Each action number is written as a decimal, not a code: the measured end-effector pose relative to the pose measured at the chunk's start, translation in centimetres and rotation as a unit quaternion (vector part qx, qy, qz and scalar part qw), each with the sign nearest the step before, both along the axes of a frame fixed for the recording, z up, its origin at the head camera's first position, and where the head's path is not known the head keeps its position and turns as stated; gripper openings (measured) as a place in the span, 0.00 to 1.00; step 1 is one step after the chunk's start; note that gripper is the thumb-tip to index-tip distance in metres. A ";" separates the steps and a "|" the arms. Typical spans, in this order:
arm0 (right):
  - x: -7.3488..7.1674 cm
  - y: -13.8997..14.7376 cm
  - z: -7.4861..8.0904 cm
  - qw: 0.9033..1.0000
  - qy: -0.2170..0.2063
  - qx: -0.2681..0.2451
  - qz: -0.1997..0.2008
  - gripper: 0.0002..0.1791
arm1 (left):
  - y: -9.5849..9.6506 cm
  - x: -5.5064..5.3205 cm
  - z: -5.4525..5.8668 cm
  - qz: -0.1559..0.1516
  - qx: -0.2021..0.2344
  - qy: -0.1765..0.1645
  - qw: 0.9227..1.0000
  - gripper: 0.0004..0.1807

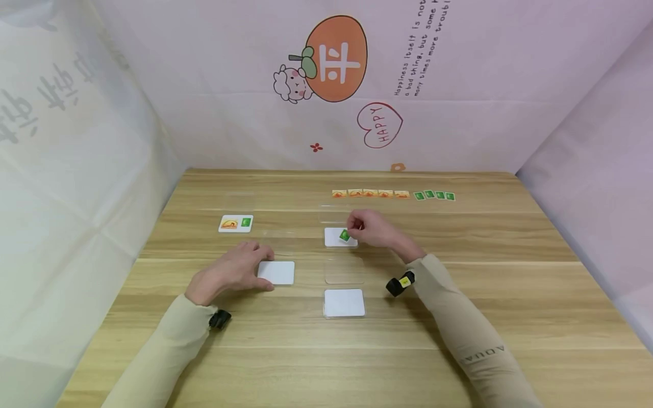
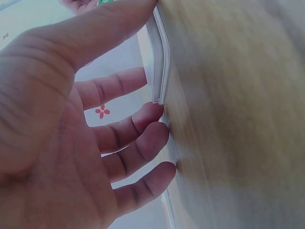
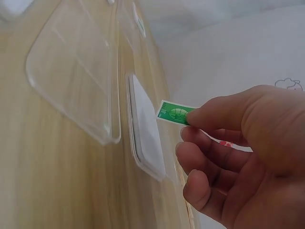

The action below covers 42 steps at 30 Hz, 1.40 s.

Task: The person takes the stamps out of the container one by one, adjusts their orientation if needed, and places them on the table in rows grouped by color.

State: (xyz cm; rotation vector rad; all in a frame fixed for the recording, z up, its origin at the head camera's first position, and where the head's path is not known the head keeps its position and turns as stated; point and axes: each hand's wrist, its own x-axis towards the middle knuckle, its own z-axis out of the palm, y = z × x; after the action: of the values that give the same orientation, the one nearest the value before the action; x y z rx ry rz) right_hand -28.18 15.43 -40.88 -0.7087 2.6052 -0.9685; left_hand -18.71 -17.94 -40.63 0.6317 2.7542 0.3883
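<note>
In the head view my right hand [image 1: 374, 228] pinches a small green sticker [image 1: 344, 235] with a white border, by one end between thumb and index finger. It is tilted over a flat clear case [image 3: 143, 129] with a white face; the other fingers curl loosely. My left hand [image 1: 236, 269] holds another white-faced clear case [image 1: 276, 272] on the table. Its thumb lies at the near left corner and its fingers along the far left side, as the left wrist view shows the thumb [image 2: 95, 36] and fingertips [image 2: 155, 136] along the case edge.
Nearer me lies another white-faced case [image 1: 344, 302]. At the left a case [image 1: 236, 223] bears one orange and one green sticker. Clear lids [image 1: 344, 271] lie beyond the cases. Rows of orange stickers [image 1: 369, 193] and green stickers [image 1: 440, 195] lie near the back wall cloth [image 1: 229, 130].
</note>
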 end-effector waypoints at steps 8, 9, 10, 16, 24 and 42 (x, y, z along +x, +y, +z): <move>-0.1 1.7 0.3 1.000 -0.011 0.005 -0.020 0.02 | 0.1 -0.2 0.0 -0.001 -0.002 -0.011 1.000 0.30; -0.1 1.7 0.3 1.000 -0.013 0.005 -0.021 0.02 | 0.1 -0.3 0.0 -0.002 -0.002 -0.013 1.000 0.30; -0.1 1.8 0.4 1.000 -0.011 0.007 -0.022 0.02 | 0.1 -0.3 0.0 -0.003 -0.003 -0.014 1.000 0.30; -0.3 2.2 0.8 0.999 0.009 0.020 -0.027 0.02 | 0.2 -0.4 0.4 -0.009 -0.005 -0.020 1.000 0.31; -0.8 3.7 0.9 0.998 0.024 0.038 -0.041 0.02 | 0.2 -0.3 0.3 -0.005 -0.009 -0.023 1.000 0.31; -1.3 7.4 0.8 0.997 0.010 0.050 -0.060 0.02 | 0.0 -0.4 0.2 -0.010 0.005 -0.020 1.000 0.31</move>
State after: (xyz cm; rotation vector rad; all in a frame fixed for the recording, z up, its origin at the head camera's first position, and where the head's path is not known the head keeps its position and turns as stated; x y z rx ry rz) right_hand -29.49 22.79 -40.07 -0.5442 2.7185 -0.8611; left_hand -19.10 -17.91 -40.40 0.6477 2.7073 0.4056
